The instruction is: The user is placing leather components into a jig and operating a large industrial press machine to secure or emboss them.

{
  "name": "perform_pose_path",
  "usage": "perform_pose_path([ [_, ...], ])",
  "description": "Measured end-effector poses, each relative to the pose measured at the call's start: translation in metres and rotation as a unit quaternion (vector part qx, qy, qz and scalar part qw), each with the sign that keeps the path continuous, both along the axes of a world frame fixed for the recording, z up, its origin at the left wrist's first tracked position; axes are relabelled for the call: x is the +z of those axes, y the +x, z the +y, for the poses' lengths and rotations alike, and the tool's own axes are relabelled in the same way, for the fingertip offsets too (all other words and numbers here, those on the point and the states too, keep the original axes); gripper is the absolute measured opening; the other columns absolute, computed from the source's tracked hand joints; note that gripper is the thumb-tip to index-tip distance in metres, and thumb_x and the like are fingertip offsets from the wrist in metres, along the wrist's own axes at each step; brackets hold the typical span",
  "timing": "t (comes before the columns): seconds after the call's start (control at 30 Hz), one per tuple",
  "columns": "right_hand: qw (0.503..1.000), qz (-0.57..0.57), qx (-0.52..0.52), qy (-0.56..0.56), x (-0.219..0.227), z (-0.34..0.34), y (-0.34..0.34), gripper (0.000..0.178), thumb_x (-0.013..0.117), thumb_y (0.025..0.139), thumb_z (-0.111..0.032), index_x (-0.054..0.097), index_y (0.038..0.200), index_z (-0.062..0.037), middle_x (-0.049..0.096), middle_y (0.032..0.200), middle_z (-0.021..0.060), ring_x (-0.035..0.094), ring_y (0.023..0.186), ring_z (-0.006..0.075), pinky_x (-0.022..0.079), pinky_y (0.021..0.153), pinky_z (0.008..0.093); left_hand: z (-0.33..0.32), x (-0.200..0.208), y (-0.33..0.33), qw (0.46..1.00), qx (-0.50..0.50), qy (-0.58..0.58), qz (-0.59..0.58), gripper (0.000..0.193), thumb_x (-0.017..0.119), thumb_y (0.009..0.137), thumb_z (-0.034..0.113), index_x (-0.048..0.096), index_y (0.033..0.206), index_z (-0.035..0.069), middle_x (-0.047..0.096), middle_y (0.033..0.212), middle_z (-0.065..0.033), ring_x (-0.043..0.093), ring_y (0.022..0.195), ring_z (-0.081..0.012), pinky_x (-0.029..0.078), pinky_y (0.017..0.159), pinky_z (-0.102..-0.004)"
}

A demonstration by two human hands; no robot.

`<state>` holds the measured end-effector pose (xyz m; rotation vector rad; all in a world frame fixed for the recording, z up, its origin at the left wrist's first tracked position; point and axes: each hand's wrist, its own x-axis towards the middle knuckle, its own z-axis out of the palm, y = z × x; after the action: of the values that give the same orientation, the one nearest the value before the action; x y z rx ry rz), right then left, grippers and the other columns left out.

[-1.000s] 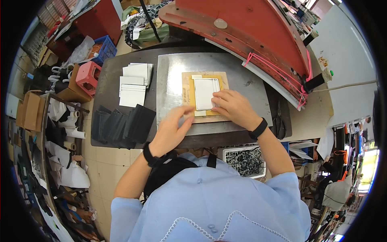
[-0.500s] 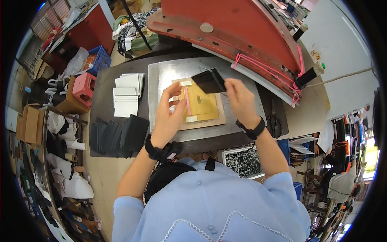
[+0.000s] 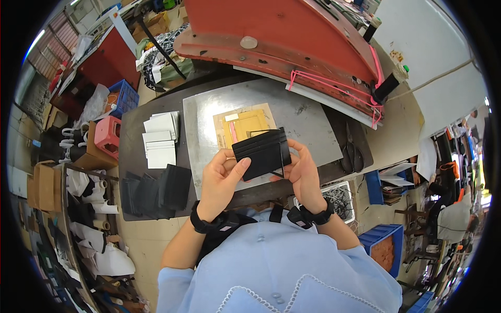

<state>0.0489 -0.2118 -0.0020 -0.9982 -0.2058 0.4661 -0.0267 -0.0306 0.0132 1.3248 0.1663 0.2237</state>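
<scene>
A flat black card-holder panel (image 3: 257,156) with stepped slots is held up over the near edge of the metal plate. My left hand (image 3: 222,177) pinches its left side, thumb on the front face. Along its right side runs a thin black strip (image 3: 285,148), standing partly away from the panel like a trimmed edge. My right hand (image 3: 304,169) has its fingers closed at that strip and edge; the exact grip is partly hidden. Behind the panel lies a yellow template (image 3: 253,122) with a pink strip, on a tan board (image 3: 221,119), partly covered by the panel.
White panels (image 3: 159,141) and black panels (image 3: 156,193) lie in stacks at left on the dark table. Scissors (image 3: 353,154) rest at right. A red machine arm (image 3: 271,31) overhangs the far side. Below stand a white bin of thin strips (image 3: 342,201) and a blue crate (image 3: 394,255).
The black panel has come from above the template toward me. My left hand has left the template and taken hold of the panel's left side; my right hand has moved down and nearer.
</scene>
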Motion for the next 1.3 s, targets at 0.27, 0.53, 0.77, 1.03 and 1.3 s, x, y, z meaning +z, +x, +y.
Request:
perform_pose_path([
  [0.27, 0.98, -0.136, -0.074, -0.126, -0.007, -0.016, 0.01, 0.025, 0.054, 0.103, -0.013, 0.063, 0.119, 0.0051, 0.071, 0.097, 0.014, 0.069, 0.087, 0.0159, 0.058, 0.074, 0.028, 0.016, 0.009, -0.006, 0.994, 0.024, 0.103, -0.009, 0.025, 0.063, 0.1, 0.01, 0.059, 0.119, -0.005, 0.07, 0.089, -0.0024, 0.054, 0.076, -0.001, 0.042, 0.066, -0.0161],
  [0.53, 0.894, -0.157, -0.302, -0.292, 0.03, -0.148, 0.015, 0.025, 0.055, 0.102, -0.015, 0.064, 0.116, 0.0047, 0.073, 0.093, 0.0112, 0.069, 0.083, 0.0141, 0.052, 0.069, 0.0241, 0.032, 0.031, -0.005, 0.998, -0.011, 0.042, -0.035, 0.024, 0.063, 0.1, 0.01, 0.059, 0.119, -0.004, 0.072, 0.093, -0.0079, 0.062, 0.08, -0.0052, 0.05, 0.07, -0.0199],
  [0.77, 0.593, -0.261, -0.354, -0.675, -0.017, -0.252, -0.031, 0.028, 0.064, 0.095, -0.016, 0.065, 0.117, 0.0009, 0.071, 0.102, 0.0126, 0.068, 0.096, 0.0233, 0.051, 0.086, 0.0326, 0.018, 0.031, 0.006, 0.994, -0.102, 0.0, -0.046, 0.024, 0.062, 0.1, 0.008, 0.058, 0.12, -0.004, 0.072, 0.099, -0.0078, 0.062, 0.083, -0.0051, 0.05, 0.069, -0.0193],
  [1.03, 0.95, -0.158, -0.147, -0.227, 0.026, -0.08, -0.051, 0.028, 0.055, 0.104, -0.019, 0.063, 0.122, 0.001, 0.071, 0.105, 0.008, 0.067, 0.09, 0.0121, 0.053, 0.077, 0.0249, 0.001, 0.02, 0.011, 0.98, -0.196, -0.004, -0.018, 0.029, 0.063, 0.099, 0.008, 0.056, 0.125, -0.004, 0.073, 0.097, -0.0061, 0.06, 0.08, -0.0034, 0.047, 0.069, -0.0183],
  [1.3, 0.982, -0.105, -0.122, -0.099, 0.019, -0.016, -0.039, 0.02, 0.064, 0.098, -0.009, 0.064, 0.113, 0.0043, 0.07, 0.099, 0.0051, 0.062, 0.087, 0.0057, 0.051, 0.079, 0.0215, 0.013, 0.017, -0.011, 0.992, -0.128, 0.01, 0.005, 0.036, 0.062, 0.101, 0.011, 0.052, 0.133, -0.002, 0.073, 0.094, -0.0062, 0.061, 0.076, -0.0041, 0.046, 0.064, -0.0187],
])
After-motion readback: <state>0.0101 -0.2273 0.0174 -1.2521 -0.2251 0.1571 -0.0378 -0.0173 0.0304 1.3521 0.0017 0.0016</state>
